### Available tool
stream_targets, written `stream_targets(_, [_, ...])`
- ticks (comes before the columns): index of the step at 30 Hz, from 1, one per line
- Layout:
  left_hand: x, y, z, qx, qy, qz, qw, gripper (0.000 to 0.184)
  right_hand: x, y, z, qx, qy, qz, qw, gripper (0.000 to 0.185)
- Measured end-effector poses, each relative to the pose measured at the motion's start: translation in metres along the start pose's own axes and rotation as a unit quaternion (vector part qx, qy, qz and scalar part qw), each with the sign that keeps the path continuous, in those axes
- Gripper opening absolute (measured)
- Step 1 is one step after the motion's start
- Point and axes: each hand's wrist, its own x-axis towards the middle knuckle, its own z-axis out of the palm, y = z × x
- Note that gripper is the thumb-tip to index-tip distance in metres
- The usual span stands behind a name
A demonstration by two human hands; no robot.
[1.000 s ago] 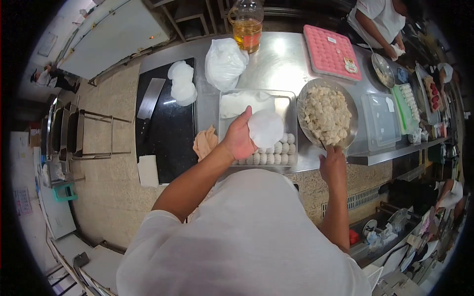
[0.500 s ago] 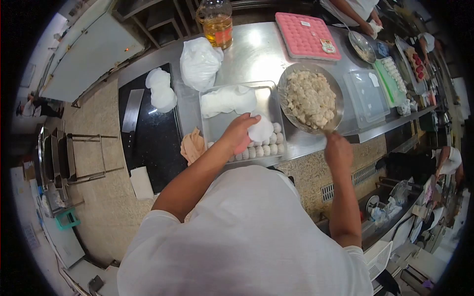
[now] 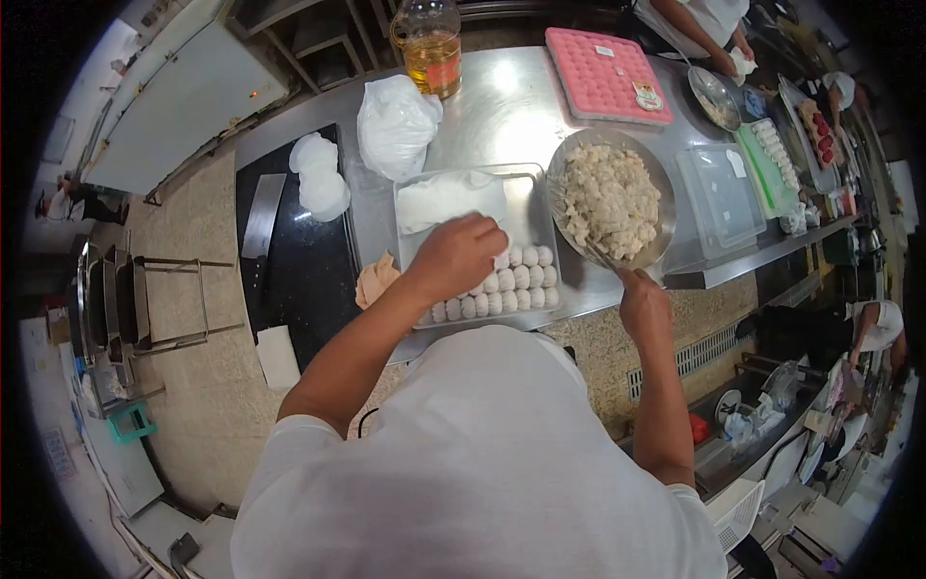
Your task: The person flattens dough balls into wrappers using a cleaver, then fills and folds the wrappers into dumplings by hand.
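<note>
My left hand [image 3: 457, 253] is over the metal tray [image 3: 535, 172], knuckles up, fingers curled down; a bit of white wrapper [image 3: 500, 261] shows under its fingertips. Rows of small round white dumplings [image 3: 521, 279] fill the near right of this tray, and a white cloth [image 3: 439, 200] lies at its far left. My right hand [image 3: 644, 299] grips the handle of a metal utensil [image 3: 600, 257], whose end rests at the near edge of a bowl of pale chunky filling [image 3: 612, 198].
A black board [image 3: 304, 261] with a cleaver [image 3: 262, 217] and stacked wrappers [image 3: 319, 183] is at left. Behind are a plastic bag [image 3: 394, 125], an oil bottle [image 3: 431, 58] and a pink tray [image 3: 603, 77]. A co-worker's arms [image 3: 690, 24] are at top right.
My left hand has turned over from holding a flat white wrapper palm-up, its fingers now curled down over the tray. The utensil in my right hand now shows at the bowl's edge.
</note>
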Motion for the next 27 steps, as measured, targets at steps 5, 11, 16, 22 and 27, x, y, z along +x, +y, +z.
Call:
stream_targets(5, [0.017, -0.008, 0.03, -0.421, 0.239, -0.237, 0.842, 0.032, 0.0, 0.019, 0.006, 0.126, 0.046, -0.018, 0.991, 0.028])
stream_targets(11, [0.014, -0.019, 0.091, -0.764, 0.155, -0.442, 0.443, 0.037, 0.0, 0.011, 0.032, 0.086, 0.042, 0.012, 0.995, 0.027])
stream_targets(16, [0.024, -0.001, 0.095, -0.776, 0.076, -0.393, 0.488, 0.043, -0.002, 0.006, 0.013, 0.09, 0.024, 0.025, 0.995, 0.029])
stream_targets(22, [0.046, 0.008, 0.109, -0.752, 0.055, -0.428, 0.498, 0.044, 0.01, 0.004, 0.029, 0.047, 0.027, 0.028, 0.998, 0.031])
stream_targets(27, [0.052, -0.001, 0.126, -0.767, 0.043, -0.421, 0.482, 0.045, 0.007, 0.001, 0.022, 0.082, 0.025, 0.007, 0.996, 0.029])
